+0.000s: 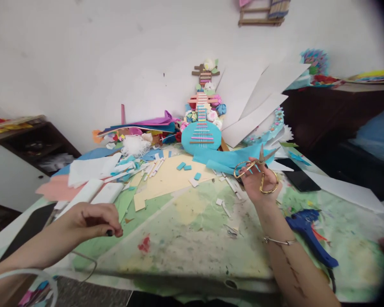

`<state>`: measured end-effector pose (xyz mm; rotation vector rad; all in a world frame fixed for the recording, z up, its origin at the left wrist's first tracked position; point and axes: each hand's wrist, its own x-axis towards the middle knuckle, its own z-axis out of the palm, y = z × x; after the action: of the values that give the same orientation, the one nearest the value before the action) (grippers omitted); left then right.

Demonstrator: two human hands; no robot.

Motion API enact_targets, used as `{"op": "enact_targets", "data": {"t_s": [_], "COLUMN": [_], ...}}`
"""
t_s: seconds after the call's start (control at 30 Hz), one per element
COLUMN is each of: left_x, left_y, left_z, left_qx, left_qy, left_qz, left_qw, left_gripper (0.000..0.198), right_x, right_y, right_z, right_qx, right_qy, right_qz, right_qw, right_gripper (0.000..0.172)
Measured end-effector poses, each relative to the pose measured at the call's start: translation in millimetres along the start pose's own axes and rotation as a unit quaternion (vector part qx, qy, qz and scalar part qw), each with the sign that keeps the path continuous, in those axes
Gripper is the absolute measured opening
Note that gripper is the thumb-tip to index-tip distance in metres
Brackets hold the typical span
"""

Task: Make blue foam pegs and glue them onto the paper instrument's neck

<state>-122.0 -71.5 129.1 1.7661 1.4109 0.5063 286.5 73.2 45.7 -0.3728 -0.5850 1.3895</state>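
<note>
Gold-handled metal scissors (261, 161), their 2 blades parted, are held in the right hand (254, 186), right of centre in the frame. They are judged light, stiff and slick, best gripped by the handles. The left hand (97, 219), lower left, is curled narrow, nothing seen held.

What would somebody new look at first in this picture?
Probably the bright turquoise guitar-shaped craft with colorful strips, at the back of the table by the white wall. Next might be the gold-handled scissors, blades apart and pointing up in the right hand. The dark blue glue gun lying right of that forearm stands out too.
</note>
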Motion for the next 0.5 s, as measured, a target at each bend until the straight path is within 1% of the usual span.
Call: {"op": "enact_targets", "data": {"t_s": [0.1,0.2,0.23,0.33,0.43,0.5], "left_x": [0,4,5,6,4,2], "left_y": [1,2,1,-4,-9,-11], "left_z": [1.7,4.5,5.4,8.7,10.7,9.9], "left_qx": [-0.030,-0.086,-0.100,-0.107,-0.058,-0.029], "left_qy": [0.034,0.084,0.098,0.146,0.218,0.237], "left_qz": [-0.056,-0.126,-0.140,-0.151,-0.166,-0.151], "left_qw": [0.997,0.985,0.980,0.972,0.960,0.959], "left_gripper": [0.009,0.007,0.008,0.011,0.014,0.014], "right_x": [0,0,0,-1,-2,-2], "right_y": [1,1,0,0,-1,-1], "right_z": [-1,0,0,1,1,0], "right_qx": [0.002,0.008,0.009,0.010,0.004,-0.006], "right_qy": [-0.007,-0.001,0.001,0.006,0.002,-0.003], "right_qz": [0.003,0.006,0.008,0.010,0.012,0.015], "right_qw": [1.000,1.000,1.000,1.000,1.000,1.000], "right_gripper": [0.022,0.020,0.019,0.019,0.020,0.021]}}
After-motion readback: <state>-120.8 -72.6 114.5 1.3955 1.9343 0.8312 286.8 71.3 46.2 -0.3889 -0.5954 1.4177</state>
